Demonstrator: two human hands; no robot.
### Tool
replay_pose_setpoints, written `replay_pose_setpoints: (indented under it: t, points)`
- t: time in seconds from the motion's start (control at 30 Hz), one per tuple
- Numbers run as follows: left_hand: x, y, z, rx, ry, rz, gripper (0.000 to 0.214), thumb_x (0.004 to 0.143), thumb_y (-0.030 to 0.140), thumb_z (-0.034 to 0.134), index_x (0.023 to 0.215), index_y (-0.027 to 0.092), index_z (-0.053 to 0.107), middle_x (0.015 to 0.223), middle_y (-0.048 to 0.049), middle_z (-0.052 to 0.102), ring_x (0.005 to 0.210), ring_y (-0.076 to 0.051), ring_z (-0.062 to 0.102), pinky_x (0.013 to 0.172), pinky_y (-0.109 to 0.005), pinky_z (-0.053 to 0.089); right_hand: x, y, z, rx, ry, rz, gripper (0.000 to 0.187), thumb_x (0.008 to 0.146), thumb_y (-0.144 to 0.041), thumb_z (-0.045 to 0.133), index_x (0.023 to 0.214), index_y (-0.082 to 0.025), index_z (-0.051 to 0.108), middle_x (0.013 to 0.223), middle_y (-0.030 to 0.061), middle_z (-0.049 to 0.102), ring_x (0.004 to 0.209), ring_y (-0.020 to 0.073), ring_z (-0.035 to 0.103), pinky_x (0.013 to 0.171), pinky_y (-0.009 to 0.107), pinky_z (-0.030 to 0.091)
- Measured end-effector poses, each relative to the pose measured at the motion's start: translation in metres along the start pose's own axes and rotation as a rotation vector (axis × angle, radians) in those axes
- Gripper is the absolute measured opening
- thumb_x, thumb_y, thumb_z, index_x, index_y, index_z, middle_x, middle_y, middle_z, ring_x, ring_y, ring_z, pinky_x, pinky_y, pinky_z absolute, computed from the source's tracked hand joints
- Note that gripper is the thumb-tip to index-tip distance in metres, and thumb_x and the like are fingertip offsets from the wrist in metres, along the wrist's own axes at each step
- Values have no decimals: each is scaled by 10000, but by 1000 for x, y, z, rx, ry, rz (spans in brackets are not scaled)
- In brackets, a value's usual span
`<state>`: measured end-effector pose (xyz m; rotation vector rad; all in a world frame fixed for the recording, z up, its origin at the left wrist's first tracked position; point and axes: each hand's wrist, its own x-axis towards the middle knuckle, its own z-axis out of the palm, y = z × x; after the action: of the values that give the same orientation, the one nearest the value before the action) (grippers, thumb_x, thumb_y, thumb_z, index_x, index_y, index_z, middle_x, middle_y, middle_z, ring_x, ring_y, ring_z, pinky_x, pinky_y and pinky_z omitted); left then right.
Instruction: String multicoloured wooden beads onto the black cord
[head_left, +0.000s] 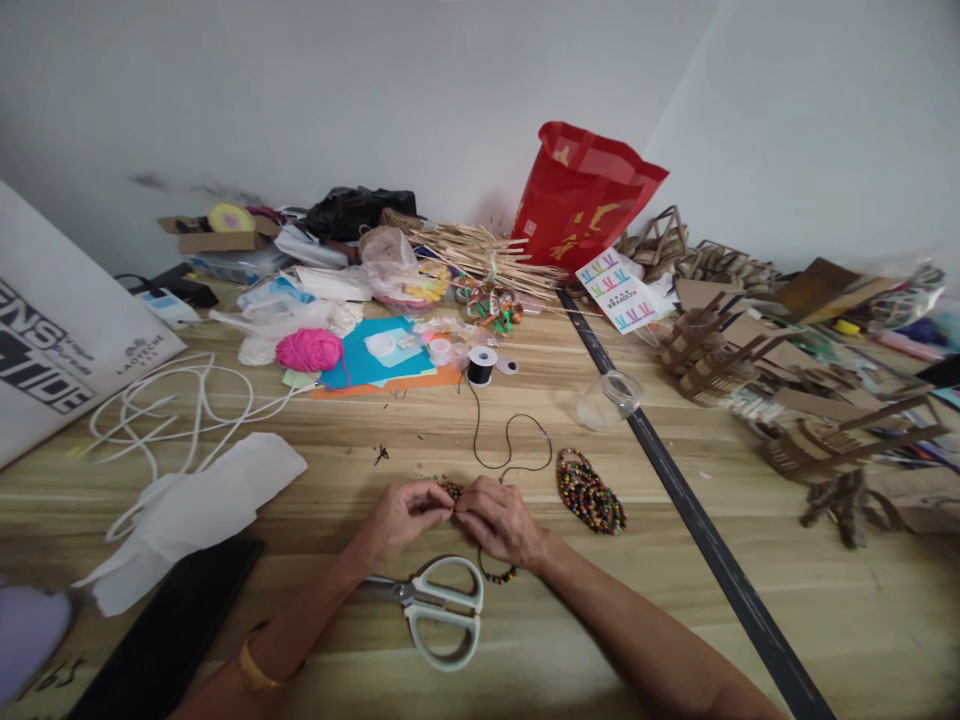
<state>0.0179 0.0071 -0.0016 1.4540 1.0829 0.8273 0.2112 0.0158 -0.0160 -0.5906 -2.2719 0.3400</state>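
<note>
My left hand (397,518) and my right hand (501,520) meet fingertip to fingertip over the wooden table (675,620), both pinched on a string of small coloured beads (451,489). Part of that bead string (498,576) loops out under my right wrist. A thin black cord (510,440) runs from my hands up to a black thread spool (481,365). White-handled scissors (439,606) lie just in front of my hands. A pile of finished multicoloured bead strands (589,491) lies right of my right hand.
A clear plastic jar (607,398) lies on its side. A pink yarn ball (309,350), blue paper (375,360), white cord (172,400), white cloth (202,500), a red bag (581,195) and cardboard pieces (787,390) crowd the far side. A black strip (697,520) crosses the table.
</note>
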Motion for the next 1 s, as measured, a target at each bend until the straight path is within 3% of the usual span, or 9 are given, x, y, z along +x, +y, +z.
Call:
replay_pose_setpoints:
  t: [1.0]
  points:
    - [0, 1, 1, -51, 30, -22, 61, 637, 188, 686, 655, 137, 658, 666, -33, 678, 657, -162, 597, 642, -257, 452, -3, 3, 6, 124, -1, 18, 95, 937, -255, 478, 893, -172, 497, 737, 42, 571, 674, 145, 538, 602, 236, 430]
